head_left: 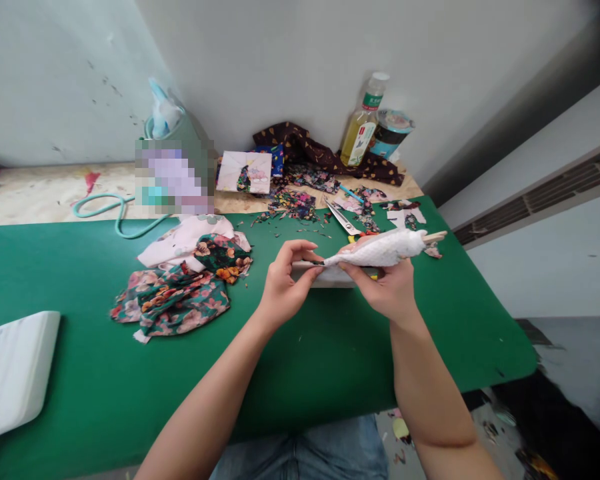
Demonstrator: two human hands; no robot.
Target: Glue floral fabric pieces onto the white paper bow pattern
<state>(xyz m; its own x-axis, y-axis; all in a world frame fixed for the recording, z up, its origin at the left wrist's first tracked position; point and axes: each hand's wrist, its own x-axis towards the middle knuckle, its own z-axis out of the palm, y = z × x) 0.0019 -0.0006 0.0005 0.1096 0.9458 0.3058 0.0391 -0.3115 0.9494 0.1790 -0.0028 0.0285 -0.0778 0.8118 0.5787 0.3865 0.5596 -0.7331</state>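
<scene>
My right hand (387, 287) is closed around a white, textured, cone-shaped bag (390, 248). Its narrow tip points left, and pale wooden sticks (435, 237) stick out of its wide end. My left hand (290, 280) has thumb and finger together on a small dark scrap (319, 262), right by the tip of the bag. Below both hands is a flat pale board (333, 280), partly covered by them. Just beyond my right hand lie scissors (345, 220) with spread blades, their orange and yellow handles partly hidden.
Floral cloth pieces (185, 300) lie left on the green table (300, 373), near a white box-like device (20, 370). Behind are a picture card (244, 172), cut scraps (295, 203), an oil-coloured bottle (364, 127) and a cup (391, 133). A wall rises behind.
</scene>
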